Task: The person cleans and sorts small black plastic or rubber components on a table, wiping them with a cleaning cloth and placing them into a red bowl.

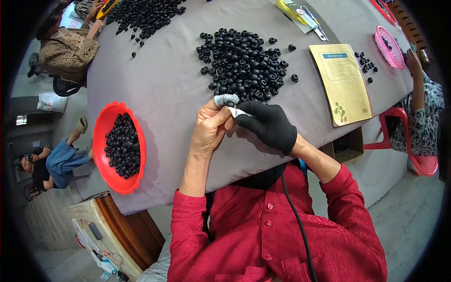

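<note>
My left hand (pixel 211 124) is bare except for a grey knitted cover (pixel 226 99) on one finger. Its fingers pinch a small round black piece (pixel 230 105), mostly hidden. Close against it, my right hand (pixel 270 124) wears a black glove, its fingers closed on a small white pointed thing (pixel 239 112) whose kind I cannot make out. The fingertips of both hands meet over the table's near part. Just beyond them lies a heap of small black hollow ball-like pieces (pixel 246 61), many with a round opening.
A red scalloped bowl (pixel 98 152) of black pieces stands left on the grey-covered table (pixel 167 155). To the right lie a yellow booklet (pixel 340 84) and packaged tools (pixel 300 16). Farther right is a pink basket (pixel 390 47). Other people sit at the left and right; another heap (pixel 143 16) lies far left.
</note>
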Demonstrator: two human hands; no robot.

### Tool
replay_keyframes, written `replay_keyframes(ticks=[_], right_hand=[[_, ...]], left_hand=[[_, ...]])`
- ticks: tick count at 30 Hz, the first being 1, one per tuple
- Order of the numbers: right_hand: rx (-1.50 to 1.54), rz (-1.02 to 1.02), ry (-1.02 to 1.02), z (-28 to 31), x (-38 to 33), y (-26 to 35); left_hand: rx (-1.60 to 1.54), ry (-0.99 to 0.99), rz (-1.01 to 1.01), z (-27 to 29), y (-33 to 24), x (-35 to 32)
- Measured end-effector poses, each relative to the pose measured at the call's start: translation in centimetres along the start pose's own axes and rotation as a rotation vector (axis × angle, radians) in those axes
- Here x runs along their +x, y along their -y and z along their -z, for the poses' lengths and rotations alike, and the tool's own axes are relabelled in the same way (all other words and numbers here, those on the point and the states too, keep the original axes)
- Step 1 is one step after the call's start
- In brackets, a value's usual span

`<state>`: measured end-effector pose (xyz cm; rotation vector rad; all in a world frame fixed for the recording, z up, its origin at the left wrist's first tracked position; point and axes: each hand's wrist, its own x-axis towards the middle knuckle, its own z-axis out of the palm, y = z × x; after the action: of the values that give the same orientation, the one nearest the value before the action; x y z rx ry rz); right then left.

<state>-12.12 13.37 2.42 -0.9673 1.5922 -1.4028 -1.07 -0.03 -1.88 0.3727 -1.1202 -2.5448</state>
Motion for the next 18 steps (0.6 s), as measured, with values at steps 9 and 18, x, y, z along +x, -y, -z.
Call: replay_keyframes(ticks=[9,18], right_hand=[[-0.07,0.063,-0.016,0.11,0.06,-0.53],[-0.11,0.021,-0.021,0.02,0.14,-0.69]], left_hand=[[-0.038,0.015,0.008,-0.24,-0.07,-0.01],[-0.04,0.027,0.016,-0.07,-0.23,-0.16]])
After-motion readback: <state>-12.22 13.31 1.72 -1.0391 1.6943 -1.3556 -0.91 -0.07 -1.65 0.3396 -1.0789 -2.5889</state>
